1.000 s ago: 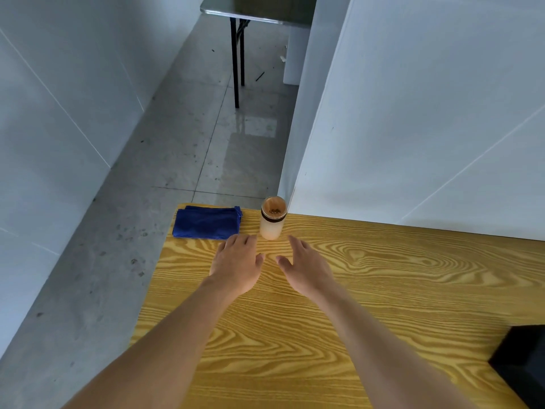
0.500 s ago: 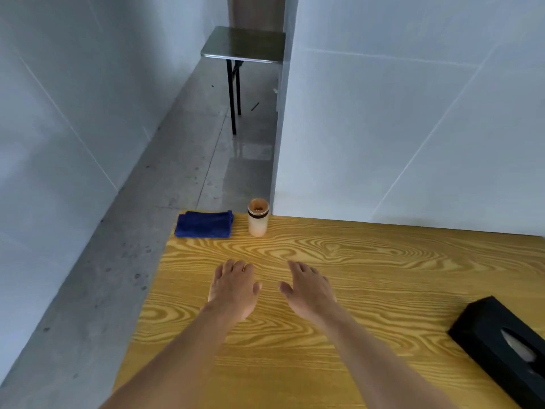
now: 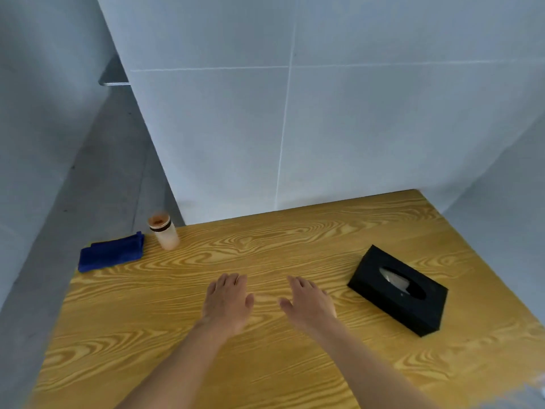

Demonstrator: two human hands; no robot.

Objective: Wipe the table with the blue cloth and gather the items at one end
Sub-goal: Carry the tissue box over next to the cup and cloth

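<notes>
A folded blue cloth (image 3: 111, 254) lies at the far left corner of the yellow wood-grain table (image 3: 265, 364). Just right of the cloth stands a pale bottle (image 3: 164, 234) with a brown lid and a dark ring under it. A black tissue box (image 3: 398, 289) sits on the right side of the table. My left hand (image 3: 227, 302) and my right hand (image 3: 308, 302) hover palm down over the middle of the table, fingers apart and holding nothing. Both are well short of the cloth and the bottle.
Grey-white tiled walls (image 3: 295, 113) close off the table's far side and right side. Left of the table is a grey concrete floor (image 3: 97, 178), with the edge of a metal table (image 3: 113, 79) far back.
The view has swung to the right, bringing the whole tissue box into sight. The cloth and bottle now sit further left. Both hands have drawn back from them toward the table's middle.
</notes>
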